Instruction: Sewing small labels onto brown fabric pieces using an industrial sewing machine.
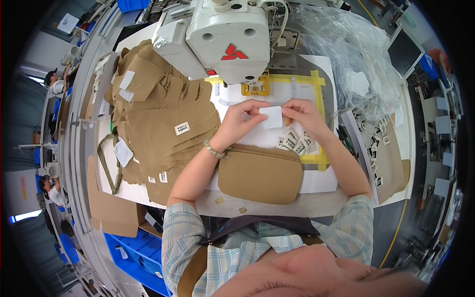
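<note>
Both hands meet over the white sewing table, just in front of the sewing machine (217, 34). My left hand (242, 119) and my right hand (302, 115) pinch a small white label (272, 117) between their fingertips. Below the hands lies a fan of several small printed labels (296, 142). A tan fabric piece with rounded corners (260, 174) rests on the table under my left wrist. A yellow taped frame (321, 79) marks the work area under the machine's needle.
A tall stack of tan fabric pieces with white tags (158, 119) fills the table's left. Clear plastic bags (346, 54) and more small labels (371, 133) sit at the right. Blue bins (133, 247) stand below the table's left edge. Other people work far left.
</note>
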Demonstrator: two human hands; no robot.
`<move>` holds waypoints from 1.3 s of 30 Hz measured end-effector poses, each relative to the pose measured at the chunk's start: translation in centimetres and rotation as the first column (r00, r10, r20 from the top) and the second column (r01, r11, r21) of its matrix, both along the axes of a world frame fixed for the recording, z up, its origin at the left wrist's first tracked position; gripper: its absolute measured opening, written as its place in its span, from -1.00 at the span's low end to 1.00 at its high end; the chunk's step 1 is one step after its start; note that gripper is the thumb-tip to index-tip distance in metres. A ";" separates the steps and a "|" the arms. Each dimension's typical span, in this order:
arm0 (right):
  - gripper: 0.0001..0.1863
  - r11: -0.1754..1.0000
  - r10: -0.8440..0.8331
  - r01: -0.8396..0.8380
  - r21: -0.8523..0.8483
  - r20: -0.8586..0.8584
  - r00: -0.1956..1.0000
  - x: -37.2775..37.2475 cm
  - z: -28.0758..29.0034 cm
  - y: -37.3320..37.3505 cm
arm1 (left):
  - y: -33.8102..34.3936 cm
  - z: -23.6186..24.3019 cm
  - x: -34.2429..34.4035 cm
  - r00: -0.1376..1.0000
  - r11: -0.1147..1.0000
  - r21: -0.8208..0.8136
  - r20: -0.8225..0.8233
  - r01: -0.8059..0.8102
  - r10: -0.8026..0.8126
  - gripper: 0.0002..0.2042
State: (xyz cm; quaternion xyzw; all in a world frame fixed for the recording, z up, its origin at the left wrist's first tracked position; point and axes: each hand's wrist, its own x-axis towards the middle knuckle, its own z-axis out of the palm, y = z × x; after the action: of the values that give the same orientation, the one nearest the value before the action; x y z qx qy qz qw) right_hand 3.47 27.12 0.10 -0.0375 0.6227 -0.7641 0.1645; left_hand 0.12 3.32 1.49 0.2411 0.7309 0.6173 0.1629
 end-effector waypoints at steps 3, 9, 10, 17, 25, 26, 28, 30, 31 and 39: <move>-0.85 1.000 -0.002 0.002 -0.001 -0.006 1.000 0.1 0.2 -0.2 | 0.0 -0.1 0.0 1.000 1.000 0.011 -0.017 0.004 -0.004 -0.70; -0.84 1.000 0.005 -0.005 -0.011 -0.010 1.000 0.0 -0.3 -0.1 | 0.0 -0.3 -0.1 1.000 1.000 0.021 0.007 0.015 -0.015 -0.70; -0.84 1.000 0.006 -0.006 -0.007 -0.007 1.000 0.0 -0.3 -0.1 | -0.1 -0.3 -0.1 1.000 1.000 0.021 0.006 0.016 -0.016 -0.70; -0.84 1.000 0.009 -0.009 -0.023 0.005 1.000 0.1 -0.3 -0.2 | -0.1 0.0 0.1 0.999 0.999 0.002 -0.001 0.043 -0.043 -0.69; -0.92 0.998 0.000 0.000 0.060 -0.001 1.000 0.4 0.2 -0.7 | 0.0 0.1 0.2 0.992 0.995 -0.006 -0.078 0.100 -0.100 -0.71; -0.92 0.998 0.000 0.000 0.061 -0.001 1.000 0.5 0.3 -0.7 | 0.0 -0.1 0.2 0.983 0.991 -0.004 -0.124 0.132 -0.132 -0.72; -0.93 0.997 0.002 -0.004 0.083 0.030 1.000 0.5 0.3 -0.8 | 0.0 -0.2 0.1 0.972 0.986 -0.003 -0.170 0.164 -0.162 -0.73; -0.93 0.996 -0.001 -0.001 0.094 0.031 1.000 0.6 0.7 -0.8 | 0.0 -0.2 0.0 0.949 0.978 -0.023 -0.237 0.209 -0.208 -0.74; -0.93 0.994 -0.005 0.002 0.105 0.032 0.999 0.7 0.8 -0.8 | 0.0 -0.1 0.0 0.949 0.978 -0.022 -0.237 0.208 -0.207 -0.74; -0.91 0.972 -0.085 0.091 0.216 -0.036 0.996 0.2 1.6 1.1 | -0.1 -1.1 -0.4 0.976 0.996 0.001 -0.200 0.092 -0.090 -0.91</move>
State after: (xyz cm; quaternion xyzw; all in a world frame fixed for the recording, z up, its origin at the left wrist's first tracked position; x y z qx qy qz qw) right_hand 3.67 28.27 1.74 -0.0017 0.7056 -0.6975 0.1253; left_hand -0.28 3.23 0.44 0.3359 0.7285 0.5857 0.1158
